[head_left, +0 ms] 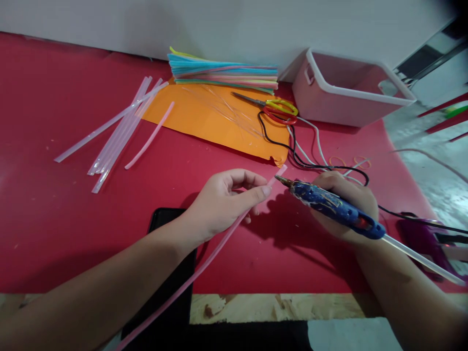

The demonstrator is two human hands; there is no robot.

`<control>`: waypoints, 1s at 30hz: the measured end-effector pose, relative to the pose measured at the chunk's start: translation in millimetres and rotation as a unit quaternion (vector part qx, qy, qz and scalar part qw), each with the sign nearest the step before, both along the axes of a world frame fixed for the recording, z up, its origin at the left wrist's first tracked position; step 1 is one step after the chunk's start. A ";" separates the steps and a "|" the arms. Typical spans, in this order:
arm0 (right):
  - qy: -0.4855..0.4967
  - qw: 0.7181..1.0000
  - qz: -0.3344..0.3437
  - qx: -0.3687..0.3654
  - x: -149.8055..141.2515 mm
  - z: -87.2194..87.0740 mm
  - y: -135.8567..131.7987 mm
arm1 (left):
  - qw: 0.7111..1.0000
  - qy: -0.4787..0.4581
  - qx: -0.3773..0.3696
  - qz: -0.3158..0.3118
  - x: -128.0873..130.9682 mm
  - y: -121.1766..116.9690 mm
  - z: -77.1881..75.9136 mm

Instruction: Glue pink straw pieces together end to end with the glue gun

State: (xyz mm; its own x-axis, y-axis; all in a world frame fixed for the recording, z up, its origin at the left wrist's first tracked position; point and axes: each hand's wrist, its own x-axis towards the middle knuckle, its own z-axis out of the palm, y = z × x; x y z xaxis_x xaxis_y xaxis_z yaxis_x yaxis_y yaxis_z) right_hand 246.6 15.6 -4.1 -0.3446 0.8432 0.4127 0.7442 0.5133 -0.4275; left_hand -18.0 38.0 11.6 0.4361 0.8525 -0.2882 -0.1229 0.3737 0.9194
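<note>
Head view shows the left hand [219,202] with fingers [260,193] pinching a pink strip [216,250], tip towards two o'clock, while the right hand [356,194] grips a glue gun [332,207] at three o'clock, seemingly gluing, which calls for steadiness

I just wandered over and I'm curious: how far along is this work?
Done: the blue glue gun has a stick loaded; no finished piece shows.

In hand: the left hand pinches a long pink strip, its end near the nozzle of the gun in the right hand.

Left: probably most of it, judging by the coloured bundle, though I can't see the intended total.
</note>
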 end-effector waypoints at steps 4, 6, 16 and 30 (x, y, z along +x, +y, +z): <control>-0.005 1.000 0.006 0.012 1.3 -0.1 0.5 | 1.000 0.000 0.002 0.001 -0.1 0.1 0.4; 0.001 1.000 0.004 0.014 2.9 -1.9 0.6 | 1.000 0.005 0.009 0.006 0.2 -0.3 0.1; 0.012 1.000 -0.002 0.019 2.2 -1.5 1.5 | 0.999 0.026 0.042 0.013 -0.1 -1.4 -2.7; 0.005 0.998 -0.048 0.034 2.2 -1.7 0.8 | 0.998 0.036 0.049 0.019 0.8 -0.7 -1.2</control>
